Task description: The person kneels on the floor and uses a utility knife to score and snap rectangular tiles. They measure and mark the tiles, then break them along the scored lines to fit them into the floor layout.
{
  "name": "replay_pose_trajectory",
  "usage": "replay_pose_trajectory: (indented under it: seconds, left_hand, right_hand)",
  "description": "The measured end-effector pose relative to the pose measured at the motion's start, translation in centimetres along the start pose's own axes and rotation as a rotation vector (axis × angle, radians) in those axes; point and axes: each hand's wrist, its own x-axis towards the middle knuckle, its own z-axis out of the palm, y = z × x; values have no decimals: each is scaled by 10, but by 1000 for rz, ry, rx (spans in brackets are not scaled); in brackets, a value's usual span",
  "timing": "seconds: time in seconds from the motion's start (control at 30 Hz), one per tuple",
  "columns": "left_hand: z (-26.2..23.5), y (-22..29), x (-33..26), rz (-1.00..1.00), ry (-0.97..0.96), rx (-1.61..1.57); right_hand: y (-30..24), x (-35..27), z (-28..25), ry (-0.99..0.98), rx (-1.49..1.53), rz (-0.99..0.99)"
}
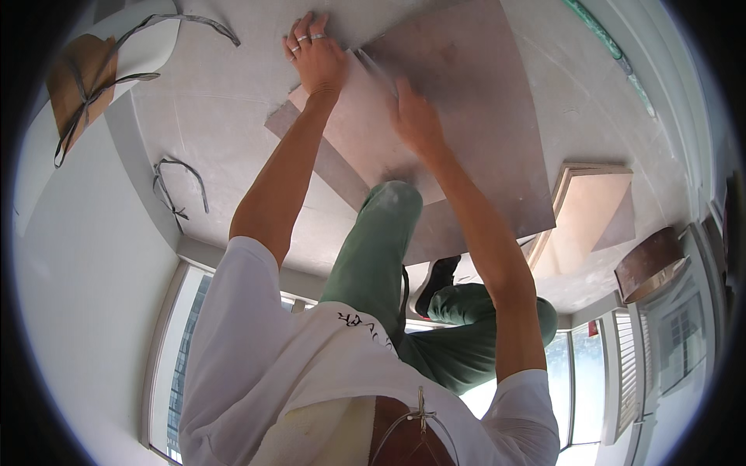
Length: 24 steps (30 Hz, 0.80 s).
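My left hand, with rings on its fingers, rests at the far left edge of a pale brown panel. Its fingers are stretched out and apart. Over the same panel my right hand is closed and slightly blurred; a thin, smeared shape by its fingertips is too unclear to name. A larger grey-brown panel lies flat along the right side of the pale one. My green-trousered knee presses on the panels near their close edge. Another panel's strip shows beneath on the left.
Stacked panels lie at the right, near a brown curved band. Grey straps lie on the floor at the left and over brown cardboard. A green strip runs along the far right wall. Windows stand behind me.
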Motion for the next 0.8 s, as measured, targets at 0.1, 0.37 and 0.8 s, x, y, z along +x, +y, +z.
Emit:
replay_pose_trajectory:
  seconds: [0.1,0.37,0.8]
  left_hand:
    - [0,2,3,-9,-25,11]
    - [-2,-2,5,9,-20,13]
    - [1,0,4,12,-79,46]
  right_hand:
    - [0,4,1,-5,-5,-2]
    - [-5,13,-3,-29,51,-64]
    - [-14,11,-4,-126,-37,35]
